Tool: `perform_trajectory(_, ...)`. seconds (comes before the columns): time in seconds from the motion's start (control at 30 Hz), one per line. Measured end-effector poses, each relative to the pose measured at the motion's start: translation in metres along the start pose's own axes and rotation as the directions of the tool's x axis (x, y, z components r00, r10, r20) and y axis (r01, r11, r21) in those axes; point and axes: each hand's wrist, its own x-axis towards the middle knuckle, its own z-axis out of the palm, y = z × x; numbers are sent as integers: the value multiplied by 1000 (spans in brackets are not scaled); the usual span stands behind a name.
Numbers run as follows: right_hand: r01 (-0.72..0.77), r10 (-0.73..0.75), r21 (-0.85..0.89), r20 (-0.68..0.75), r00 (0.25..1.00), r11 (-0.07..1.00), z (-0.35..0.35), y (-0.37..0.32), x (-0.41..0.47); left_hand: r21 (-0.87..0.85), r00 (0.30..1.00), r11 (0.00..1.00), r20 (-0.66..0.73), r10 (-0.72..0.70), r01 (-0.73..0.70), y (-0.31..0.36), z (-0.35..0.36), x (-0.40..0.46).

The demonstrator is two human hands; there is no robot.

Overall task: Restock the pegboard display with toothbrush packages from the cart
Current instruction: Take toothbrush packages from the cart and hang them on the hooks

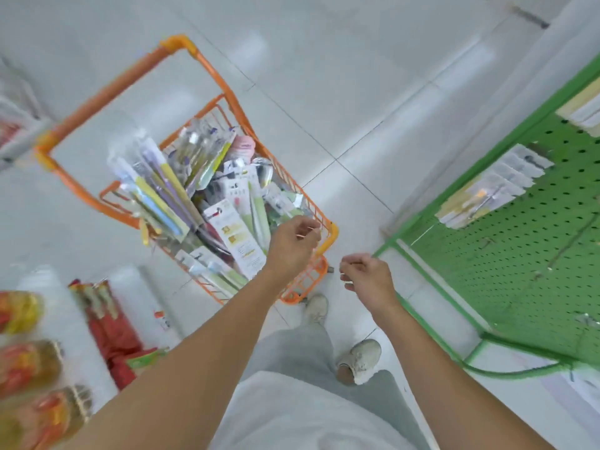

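Note:
An orange wire cart (pixel 331 229) stands on the floor ahead of me, heaped with several toothbrush packages (pixel 207 190). My left hand (pixel 292 245) hovers over the cart's near right corner with loosely curled fingers and holds nothing. My right hand (pixel 367 276) hangs to the right of the cart, fingers also loosely curled and empty. The green pegboard display (pixel 532 254) rises at the right, with a row of hung packages (pixel 490 186) near its top and bare hooks lower down.
White tiled floor (pixel 324 76) surrounds the cart. Shelves at the left hold bottles (pixel 29 362) and red packets (pixel 107 323). My shoes (pixel 360 358) stand just behind the cart. The pegboard's green base frame (pixel 506 371) juts onto the floor at the right.

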Motion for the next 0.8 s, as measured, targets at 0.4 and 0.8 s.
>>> perform_trajectory(0.4,358,-206,-550,320,925,754,151,-42,11,-51,910,944,-253,-328,325,-84,-128,-15)
perform_trajectory(0.8,151,-88,-738,123,988,658,224,-49,15,-229,954,929,140,-265,292,-94,-189,32)
